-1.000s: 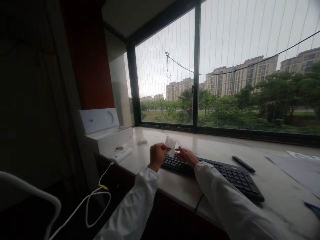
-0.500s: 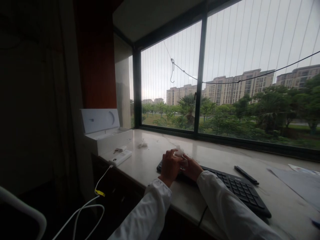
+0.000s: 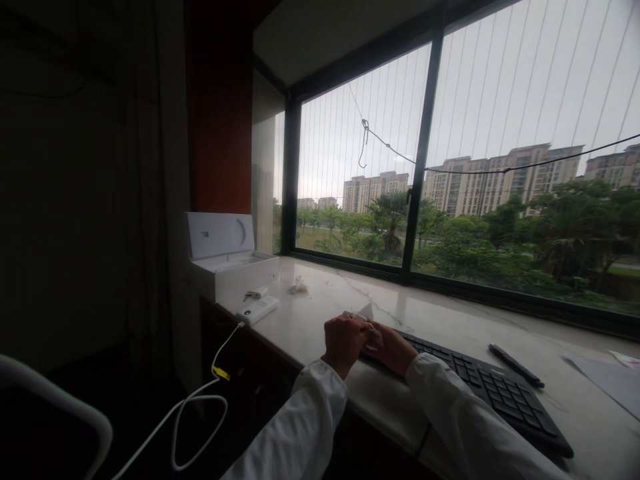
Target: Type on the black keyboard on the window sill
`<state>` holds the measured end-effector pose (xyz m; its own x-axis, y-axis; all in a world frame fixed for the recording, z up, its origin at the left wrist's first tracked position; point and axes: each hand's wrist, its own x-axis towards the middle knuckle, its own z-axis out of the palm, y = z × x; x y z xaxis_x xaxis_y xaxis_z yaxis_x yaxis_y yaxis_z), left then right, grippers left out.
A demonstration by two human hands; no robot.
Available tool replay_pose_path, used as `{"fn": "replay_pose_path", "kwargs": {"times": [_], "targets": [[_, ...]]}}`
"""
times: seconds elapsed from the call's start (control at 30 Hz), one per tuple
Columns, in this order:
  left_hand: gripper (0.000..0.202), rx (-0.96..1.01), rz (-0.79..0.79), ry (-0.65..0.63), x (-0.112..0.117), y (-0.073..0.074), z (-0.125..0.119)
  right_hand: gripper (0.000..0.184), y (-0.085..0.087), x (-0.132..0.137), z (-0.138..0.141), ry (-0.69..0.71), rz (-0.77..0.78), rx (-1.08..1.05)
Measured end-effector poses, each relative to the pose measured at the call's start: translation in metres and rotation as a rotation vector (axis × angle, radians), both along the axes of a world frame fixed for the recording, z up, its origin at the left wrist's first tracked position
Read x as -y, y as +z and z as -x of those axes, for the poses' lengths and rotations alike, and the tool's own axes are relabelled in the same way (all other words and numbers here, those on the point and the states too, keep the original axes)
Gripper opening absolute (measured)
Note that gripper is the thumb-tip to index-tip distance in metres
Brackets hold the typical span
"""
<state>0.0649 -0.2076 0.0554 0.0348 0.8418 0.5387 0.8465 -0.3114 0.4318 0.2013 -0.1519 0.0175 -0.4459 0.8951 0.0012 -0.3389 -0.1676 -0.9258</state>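
Observation:
My left hand (image 3: 343,341) and my right hand (image 3: 394,348) are together above the left end of a black keyboard (image 3: 493,381). Between them is a thin, crumpled white tissue (image 3: 374,339), with a pale piece sticking up behind the fingers. The left fingers are curled closed on it. The right hand is closed around its other side, and its fingertips are partly hidden. White sleeves cover both forearms.
On the left of the marble sill stand an open white box (image 3: 240,273) and a white power bank (image 3: 257,310) with a cable (image 3: 227,343). A crumpled scrap (image 3: 299,287) lies beyond. At right are a black pen-like stick (image 3: 516,365) and papers (image 3: 607,380).
The view has swung slightly left, shifting the scene rightward. My left fingers have curled tighter over the tissue, and my right hand has turned a little around it.

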Motion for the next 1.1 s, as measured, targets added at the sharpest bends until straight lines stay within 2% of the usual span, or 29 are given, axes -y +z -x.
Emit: {"fn": "replay_pose_path", "kwargs": {"times": [0.13, 0.33, 0.47, 0.73, 0.87, 1.0, 1.1], "targets": [[0.021, 0.053, 0.024, 0.049, 0.005, -0.004, 0.005, 0.016, 0.000, 0.004, 0.005, 0.002, -0.005, -0.024], [0.019, 0.139, -0.113, -0.060, 0.002, -0.018, 0.007, 0.033, 0.002, 0.005, 0.008, -0.044, -0.074, -0.026], [0.018, 0.191, -0.075, -0.079, -0.003, -0.021, 0.006, 0.025, -0.001, 0.000, 0.008, -0.072, -0.168, -0.016], [0.009, 0.231, -0.057, 0.086, 0.004, -0.011, 0.000, 0.028, -0.002, -0.007, 0.003, -0.145, -0.135, -0.062], [0.020, 0.166, -0.090, 0.056, 0.012, -0.014, 0.005, 0.034, -0.008, -0.019, -0.004, -0.276, -0.111, -0.052], [0.028, 0.098, -0.141, 0.049, 0.018, -0.029, 0.026, 0.038, -0.009, -0.034, -0.019, -0.461, -0.087, -0.038], [0.026, 0.125, -0.141, 0.105, 0.014, -0.040, 0.046, 0.040, -0.007, -0.038, -0.026, -0.565, -0.114, 0.081]]}}
